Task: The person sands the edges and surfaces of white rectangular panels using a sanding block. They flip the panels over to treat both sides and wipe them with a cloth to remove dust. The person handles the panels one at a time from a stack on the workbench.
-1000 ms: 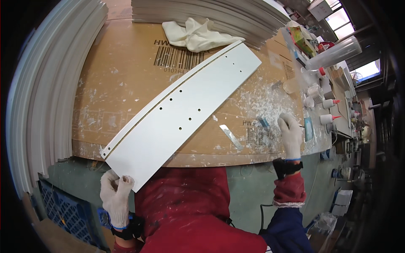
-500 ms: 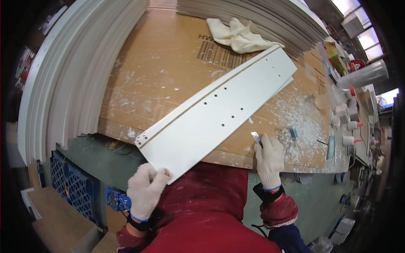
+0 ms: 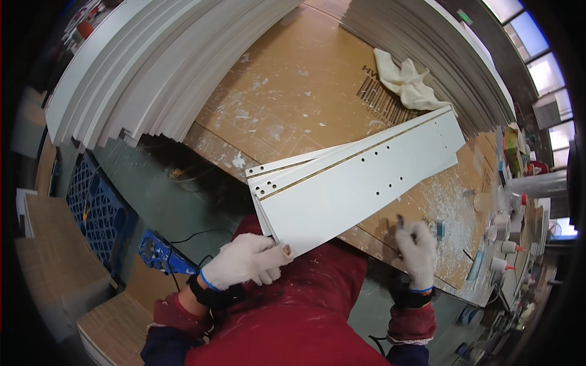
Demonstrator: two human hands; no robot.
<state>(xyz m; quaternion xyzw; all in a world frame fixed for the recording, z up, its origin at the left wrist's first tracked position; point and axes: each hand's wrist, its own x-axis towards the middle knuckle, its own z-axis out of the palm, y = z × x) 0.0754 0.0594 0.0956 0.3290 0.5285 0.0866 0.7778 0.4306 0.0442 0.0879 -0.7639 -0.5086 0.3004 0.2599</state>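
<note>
Several white boards (image 3: 342, 189) lie fanned on one another, slanting across the cardboard-covered table with their near end past its edge. The top one has drilled holes and a narrow brown groove along its far long side. My left hand (image 3: 244, 262), in a white knit glove, is closed at the near corner of the top board. To the right of the boards, my gloved right hand (image 3: 418, 250) is raised over the table edge, its fingers closed round a small blade (image 3: 400, 221). The blade looks dark and partly hidden by the fingers.
Tall rows of white panels (image 3: 165, 67) stand at left and at the back (image 3: 427, 55). A crumpled cream cloth (image 3: 406, 79) lies by the boards' far end. White flakes cover the cardboard (image 3: 455, 238) at right, near glue bottles (image 3: 500, 264). A blue pallet (image 3: 101, 207) stands lower left.
The boards have spread apart at the near end, showing more beneath the top one. My left hand has turned more sideways at the corner. The view has shifted; the blade no longer shines.
</note>
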